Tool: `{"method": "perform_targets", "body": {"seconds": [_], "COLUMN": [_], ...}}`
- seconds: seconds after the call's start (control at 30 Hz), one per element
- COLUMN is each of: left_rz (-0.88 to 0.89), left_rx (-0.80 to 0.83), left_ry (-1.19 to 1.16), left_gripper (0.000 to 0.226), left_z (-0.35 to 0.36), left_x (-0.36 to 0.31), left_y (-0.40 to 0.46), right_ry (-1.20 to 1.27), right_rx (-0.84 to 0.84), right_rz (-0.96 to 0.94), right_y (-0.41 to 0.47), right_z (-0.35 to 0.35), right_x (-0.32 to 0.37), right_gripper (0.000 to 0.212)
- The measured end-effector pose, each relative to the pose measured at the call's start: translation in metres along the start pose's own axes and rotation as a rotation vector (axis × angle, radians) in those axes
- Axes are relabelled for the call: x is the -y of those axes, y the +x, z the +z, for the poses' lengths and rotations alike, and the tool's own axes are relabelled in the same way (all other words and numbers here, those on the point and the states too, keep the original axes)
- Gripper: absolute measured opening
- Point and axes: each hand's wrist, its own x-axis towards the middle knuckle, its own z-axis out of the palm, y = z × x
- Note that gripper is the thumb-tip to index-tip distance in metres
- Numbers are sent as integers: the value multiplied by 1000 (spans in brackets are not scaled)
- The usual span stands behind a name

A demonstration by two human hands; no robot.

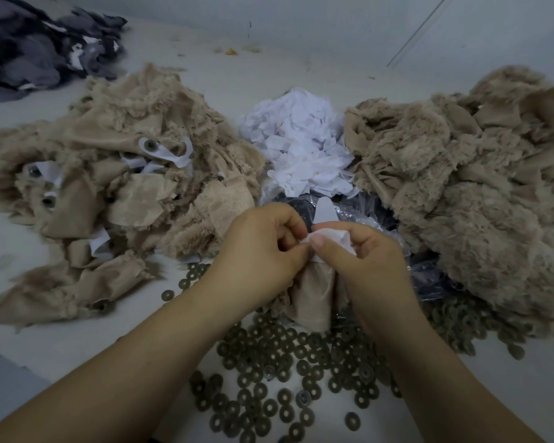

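Both hands work at the centre of the desk (10, 238), just above a spread of dark ring washers (269, 362). The left hand (263, 247) and right hand (365, 260) meet thumb to thumb. Their curled fingers (359, 233) pinch a white patch (331, 241) against the top of a beige plush piece (311, 302). The piece hangs below them with its backing side outward, apparently so that the patch lies flat on the cloth. Supplies sit within reach: a heap of white patches (301, 139) straight ahead and a clear plastic bag (368, 215) of dark parts just behind the hands. The plush pile on the right (461, 187) shows bare pieces. The pile on the left (115, 174) shows pieces bearing patches and eyes, which suggests a right-to-left flow. Dark grey cloth (29, 49) lies well apart.
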Motion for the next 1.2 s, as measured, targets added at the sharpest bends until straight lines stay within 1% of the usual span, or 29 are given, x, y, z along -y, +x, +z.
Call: {"method": "perform_targets", "body": {"seconds": [0.03, 0.07, 0.1, 0.17, 0.37, 0.5, 0.63, 0.73, 0.83, 0.97, 1.1, 1.2], "left_rz": [-11, -24, -35, -44, -120, -145, -113, -41, 84, 199, 198, 149], "left_rx": [7, 15, 22, 35, 28, 11, -48, -87, -100, -110, -137, -132], "left_ry": [-27, -53, -72, -91, -267, -327, -349, -281, -124, 38, 46, -12], "left_gripper": [12, 11, 12, 13, 15, 16, 17, 17, 17, 16, 15, 19], "left_z": [-1, -1, -2, -2, 2, 5, 8, 13, 17, 19, 21, 21], "left_x": [0, 1, 1, 2, 5, 5, 5, 5, 6, 7, 8, 9], "left_y": [0, 0, 0, -1, -5, -6, -9, -13, -16, -18, -18, -17], "right_ry": [-22, -30, -32, -16, 26, -16, -43, -38, -15, -23, -87, -48], "right_rx": [-9, -23, -44, -70, -163, -189, -188, -216, -240, -280, -325, -344], "right_rz": [-16, -12, 1, 31, 87, 32, 7, 32, 57, 64, 52, 89], "right_y": [0, 0, 0, 0, 0, -3, -3, -3, -3, 0, 2, 2], "right_z": [-1, 0, 0, 0, 3, 6, 6, 6, 6, 5, 4, 4], "right_x": [-1, -2, -3, -3, -3, -1, 1, 1, -1, -5, -6, -7], "right_gripper": [8, 2, 7, 12, 15, 20, 26, 30, 20, 23, 22, 30]}}
